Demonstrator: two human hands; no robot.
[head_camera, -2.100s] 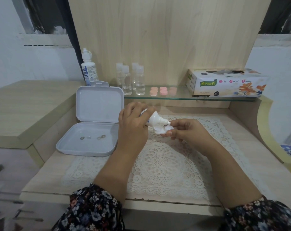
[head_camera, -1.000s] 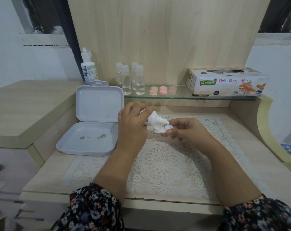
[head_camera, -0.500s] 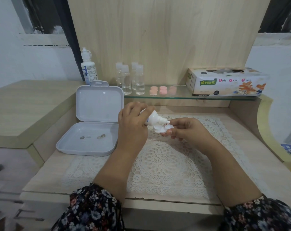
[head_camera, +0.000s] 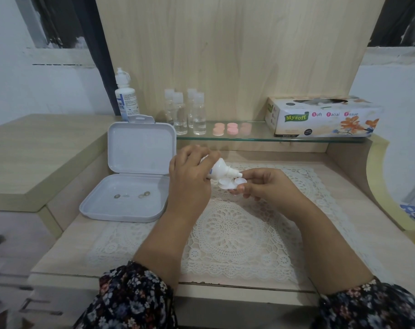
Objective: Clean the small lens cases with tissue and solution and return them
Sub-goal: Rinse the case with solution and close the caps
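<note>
Left hand [head_camera: 189, 179] grips a small white solution bottle [head_camera: 219, 170], tilted, nozzle pointing right and down over the lens case [head_camera: 230, 183]. Right hand [head_camera: 263, 184] pinches that white twin-cup case at its right end, held above the lace mat [head_camera: 227, 229] mid-table. Left of the hands: open white box [head_camera: 130, 186], lid up, a few small lenses [head_camera: 131, 195] on its floor. Far side, glass shelf [head_camera: 256, 136]: tall solution bottle [head_camera: 125, 96] at left, four clear vials [head_camera: 187, 112], pink lens cases [head_camera: 231, 128], tissue box [head_camera: 320, 116] at right.
</note>
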